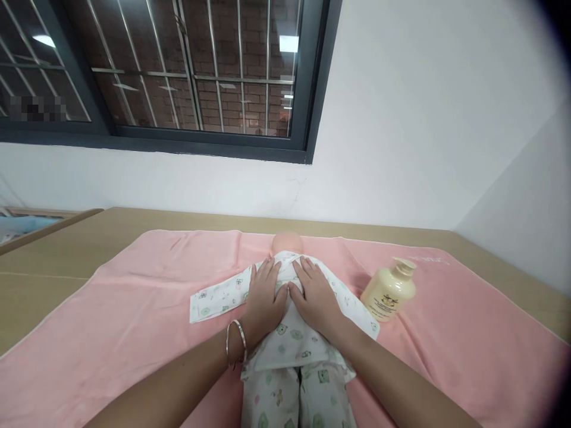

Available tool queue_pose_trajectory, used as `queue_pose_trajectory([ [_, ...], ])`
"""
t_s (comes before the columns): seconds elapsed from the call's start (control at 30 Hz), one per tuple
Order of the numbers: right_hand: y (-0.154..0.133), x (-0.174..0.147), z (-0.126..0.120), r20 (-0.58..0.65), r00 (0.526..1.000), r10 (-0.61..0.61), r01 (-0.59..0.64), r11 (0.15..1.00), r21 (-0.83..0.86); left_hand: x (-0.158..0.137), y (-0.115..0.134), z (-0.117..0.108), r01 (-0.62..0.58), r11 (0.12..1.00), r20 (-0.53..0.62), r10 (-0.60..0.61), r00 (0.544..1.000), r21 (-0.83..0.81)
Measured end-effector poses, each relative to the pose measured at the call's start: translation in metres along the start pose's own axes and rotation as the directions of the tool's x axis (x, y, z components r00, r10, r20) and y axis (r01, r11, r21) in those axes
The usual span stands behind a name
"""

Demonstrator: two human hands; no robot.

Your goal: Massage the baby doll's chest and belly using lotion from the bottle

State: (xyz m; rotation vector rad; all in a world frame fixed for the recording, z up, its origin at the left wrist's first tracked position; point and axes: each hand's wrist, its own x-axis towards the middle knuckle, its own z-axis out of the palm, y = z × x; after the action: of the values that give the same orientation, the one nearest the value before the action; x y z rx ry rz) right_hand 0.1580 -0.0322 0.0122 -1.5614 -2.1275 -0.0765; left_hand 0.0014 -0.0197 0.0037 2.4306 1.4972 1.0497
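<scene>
A doll (288, 242) dressed in white baby clothes lies in the lower centre of the frame on a pink cloth (129, 333). Its long axis runs almost straight up and down the picture: the rounded head points toward the top, at the centre, and the legs point toward the bottom edge, which cuts them off. The patterned top (297, 336) spreads sideways. One sleeve (216, 301) reaches left and slightly downward, its wide end flat on the cloth; the other slopes down to the right. Patterned trousers (273, 401) show below the hem, the two legs side by side.

Two bare forearms enter from the lower corners. The left hand (266, 300) and right hand (316, 297) rest palm down on the chest of the top, fingers extended, slightly parted and pointing up the frame, gripping nothing. The thumbs angle inward, their tips nearly meeting or touching at the middle; which, I cannot tell. Thin bangles (237, 342) circle the left wrist.

Right of centre, a cream pump bottle (389, 292) sits near the end of the right-hand sleeve, its top leaning toward the upper right. A wooden table surface (53, 273) borders the cloth, and a dark-framed barred window (196, 71) fills the upper left.
</scene>
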Motion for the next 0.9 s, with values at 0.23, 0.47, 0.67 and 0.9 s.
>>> queue_pose_trajectory([
  [0.23, -0.005, 0.0, -0.003, -0.002, 1.0, 0.027, -0.027, 0.998, -0.059, -0.001, 0.002, -0.002, -0.043, 0.997, -0.028, 0.045, 0.999, 0.062],
  [0.47, -0.014, -0.002, -0.008, -0.025, 0.999, 0.039, -0.043, 0.982, -0.184, -0.001, 0.002, -0.003, -0.044, 0.997, -0.024, 0.046, 0.999, 0.061],
  [0.67, -0.015, -0.002, -0.01, -0.012, 0.999, 0.031, -0.033, 0.975, -0.218, 0.0, 0.003, -0.004, -0.013, 0.999, -0.009, 0.014, 1.0, 0.032],
  [0.9, -0.014, -0.003, -0.01, -0.03, 0.999, 0.015, -0.021, 0.979, -0.202, 0.0, 0.0, -0.002, -0.015, 1.0, -0.013, 0.016, 1.0, 0.005],
])
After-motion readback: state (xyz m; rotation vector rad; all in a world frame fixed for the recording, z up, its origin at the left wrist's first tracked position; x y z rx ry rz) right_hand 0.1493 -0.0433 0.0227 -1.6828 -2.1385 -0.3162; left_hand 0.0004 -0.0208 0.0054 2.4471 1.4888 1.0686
